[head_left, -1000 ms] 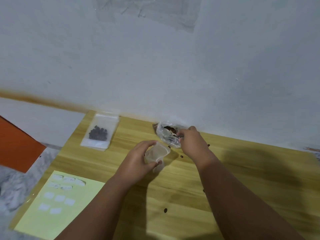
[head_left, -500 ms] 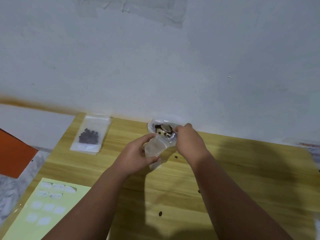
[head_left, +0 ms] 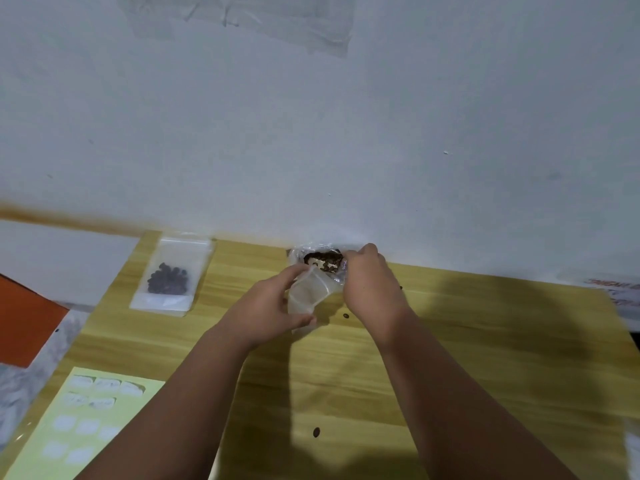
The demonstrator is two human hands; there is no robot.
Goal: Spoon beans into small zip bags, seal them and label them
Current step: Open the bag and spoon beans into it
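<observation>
Left hand point(head_left: 266, 306) grips the zip bag point(head_left: 306, 292), mouth just beside the beans point(head_left: 323, 263); right hand point(head_left: 372, 285) sits at the beans, grip hidden from me.

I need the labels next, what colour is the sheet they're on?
The label sheet is pale yellow-green, carrying white labels; the head view shows it.

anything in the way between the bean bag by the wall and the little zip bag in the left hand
Nothing visible does. The left hand holds the small zip bag with its upper end right beside the open bean bag, where the right hand is.
</observation>
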